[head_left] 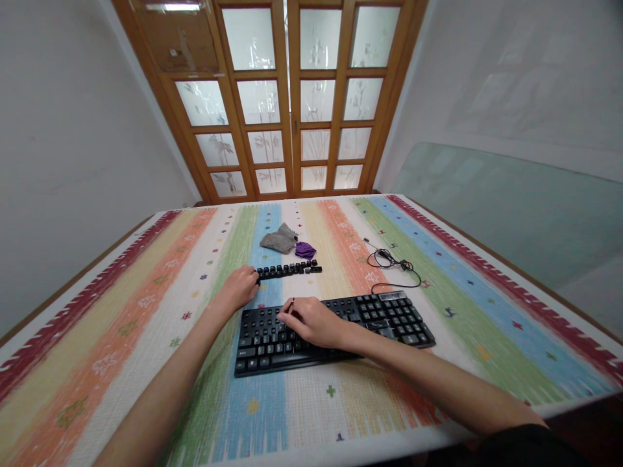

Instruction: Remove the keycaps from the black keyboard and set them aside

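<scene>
A black keyboard point(287, 355) lies on the striped tablecloth, with many keycaps off its upper left part, where small bare key posts show. Over that part hovers my right hand point(314, 321), closed in a pinch; a thin dark thing seems to stick up at its fingertips, too small to name. Behind the keyboard, loose black keycaps point(287, 269) stand in rows. At their left end, my left hand point(242, 286) has its fingers closed on a black keycap point(257, 277), partly hidden by the fingertips.
Grey cloth point(280, 239) and a purple cloth point(305, 250) lie behind the loose keycaps. The keyboard's coiled cable point(389, 259) rests at the back right. A striped tablecloth point(253, 405) covers the table, and a wood-framed glass door point(292, 97) stands beyond it.
</scene>
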### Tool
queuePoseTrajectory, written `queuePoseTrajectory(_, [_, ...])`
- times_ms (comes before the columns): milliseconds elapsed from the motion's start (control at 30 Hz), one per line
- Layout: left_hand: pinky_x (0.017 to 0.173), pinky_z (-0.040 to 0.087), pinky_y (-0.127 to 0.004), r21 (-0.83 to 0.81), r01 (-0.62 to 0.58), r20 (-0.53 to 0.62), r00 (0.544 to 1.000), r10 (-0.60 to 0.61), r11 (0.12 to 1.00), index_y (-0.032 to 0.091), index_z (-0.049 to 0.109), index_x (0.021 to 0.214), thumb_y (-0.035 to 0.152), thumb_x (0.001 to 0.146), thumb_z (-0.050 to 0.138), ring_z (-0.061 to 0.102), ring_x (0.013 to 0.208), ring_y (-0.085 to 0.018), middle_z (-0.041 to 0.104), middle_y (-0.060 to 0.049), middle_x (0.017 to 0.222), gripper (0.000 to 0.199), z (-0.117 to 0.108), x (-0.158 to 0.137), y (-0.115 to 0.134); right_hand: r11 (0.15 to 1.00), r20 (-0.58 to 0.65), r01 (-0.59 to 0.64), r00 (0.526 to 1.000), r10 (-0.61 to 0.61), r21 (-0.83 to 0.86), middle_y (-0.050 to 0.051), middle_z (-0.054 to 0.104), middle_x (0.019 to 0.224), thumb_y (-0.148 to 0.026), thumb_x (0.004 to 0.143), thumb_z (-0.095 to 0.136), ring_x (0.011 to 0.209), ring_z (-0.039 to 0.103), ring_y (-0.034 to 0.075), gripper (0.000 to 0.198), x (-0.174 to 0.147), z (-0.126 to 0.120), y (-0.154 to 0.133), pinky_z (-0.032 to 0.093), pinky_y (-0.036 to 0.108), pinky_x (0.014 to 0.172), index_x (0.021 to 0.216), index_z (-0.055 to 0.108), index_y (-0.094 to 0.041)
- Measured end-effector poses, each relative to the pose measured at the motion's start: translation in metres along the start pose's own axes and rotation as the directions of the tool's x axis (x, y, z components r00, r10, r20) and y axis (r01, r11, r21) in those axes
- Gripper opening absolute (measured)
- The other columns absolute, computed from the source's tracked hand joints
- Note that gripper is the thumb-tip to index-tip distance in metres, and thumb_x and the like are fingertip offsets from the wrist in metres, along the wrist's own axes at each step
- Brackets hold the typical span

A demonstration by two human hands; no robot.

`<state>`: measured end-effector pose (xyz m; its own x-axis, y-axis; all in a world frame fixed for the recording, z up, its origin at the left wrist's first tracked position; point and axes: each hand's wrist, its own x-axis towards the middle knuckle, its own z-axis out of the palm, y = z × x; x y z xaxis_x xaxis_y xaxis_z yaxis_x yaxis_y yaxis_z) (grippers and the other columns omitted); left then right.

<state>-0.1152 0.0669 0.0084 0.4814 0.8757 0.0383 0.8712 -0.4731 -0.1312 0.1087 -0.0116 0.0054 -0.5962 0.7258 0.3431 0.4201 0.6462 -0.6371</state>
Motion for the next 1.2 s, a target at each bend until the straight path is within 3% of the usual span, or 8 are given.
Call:
queuePoseTrajectory(167, [0.088,0.050,-0.037,-0.015,0.002,-0.012,1.000,-0.003,1.000,0.009,0.071,0.092,0.009,0.087,0.053,0.063,0.100,-0.029,0.067,-0.017,0.098,0.019,0.003,0.000,-0.001,1.000,0.007,0.003,1.000,-0.003,-0.016,0.012,0.074,0.089,-0.025,0.097,0.055,0.080,0.068,0.020,0.020,0.002,0.003,0.003,0.049,0.030,0.076,0.091,0.068,-0.011])
queuePoseTrajectory(367, [0.088,0.050,-0.036,-0.016,0.004,-0.020,1.000,-0.004,1.000,0.010,0.071,0.092,0.010,0.087,0.053,0.063,0.101,-0.028,0.067,-0.016,0.098,0.018,0.005,-0.001,-0.003,0.999,0.013,-0.035,0.999,0.035,-0.006,0.007,0.072,0.077,-0.022,0.100,0.049,0.069,0.066,0.016,0.023,0.007,-0.001,0.009,0.048,0.025,0.069,0.087,0.066,-0.012])
queuePoseTrajectory(533, [0.088,0.050,-0.036,-0.017,0.001,-0.021,1.000,-0.002,1.000,0.010,0.071,0.092,0.009,0.089,0.052,0.063,0.101,-0.028,0.067,-0.016,0.098,0.020,0.006,-0.002,-0.003,0.999,0.060,-0.004,0.998,0.006,-0.036,0.009,0.074,0.087,-0.024,0.099,0.053,0.077,0.067,0.018,0.020,0.004,0.003,0.005,0.048,0.027,0.073,0.091,0.066,-0.012])
queuePoseTrajectory(767, [0.088,0.050,-0.038,-0.053,0.018,-0.066,0.998,-0.021,0.998,0.011,0.069,0.094,0.008,0.088,0.051,0.062,0.101,-0.028,0.065,-0.015,0.098,0.020,0.008,-0.006,-0.006,0.931,0.200,0.158,0.975,-0.095,-0.329,0.014,0.073,0.089,-0.033,0.101,0.047,0.075,0.066,0.022,0.028,0.006,0.010,-0.012,0.045,0.031,0.067,0.093,0.063,-0.011])
queuePoseTrajectory(933, [0.090,0.050,-0.037,-0.112,0.005,-0.122,0.992,-0.019,0.994,0.013,0.067,0.101,0.013,0.092,0.048,0.060,0.101,-0.025,0.064,-0.012,0.100,0.021,0.005,-0.015,-0.003,0.971,0.164,-0.020,0.985,0.061,-0.239,0.015,0.072,0.083,-0.036,0.101,0.046,0.074,0.066,0.023,0.033,0.023,0.004,-0.010,0.044,0.032,0.069,0.092,0.065,-0.010])
queuePoseTrajectory(1067, [0.090,0.049,-0.036,-0.267,-0.056,-0.184,0.983,0.006,0.962,0.015,0.066,0.102,0.016,0.094,0.047,0.061,0.098,-0.023,0.063,-0.010,0.098,0.021,0.003,-0.026,0.005,0.984,0.137,-0.097,0.984,0.118,-0.151,0.013,0.071,0.080,-0.034,0.102,0.046,0.075,0.066,0.023,0.033,0.035,0.000,-0.001,0.043,0.031,0.070,0.086,0.065,-0.012])
queuePoseTrajectory(1200, [0.087,0.049,-0.035,-0.388,-0.096,-0.140,0.989,0.045,0.916,0.014,0.067,0.099,0.015,0.092,0.050,0.060,0.096,-0.023,0.063,-0.009,0.096,0.018,-0.002,-0.038,0.018,0.983,0.161,-0.178,0.970,0.181,-0.035,0.005,0.065,0.063,-0.035,0.102,0.047,0.063,0.062,0.018,0.037,0.039,0.000,0.009,0.041,0.027,0.064,0.076,0.063,-0.013])
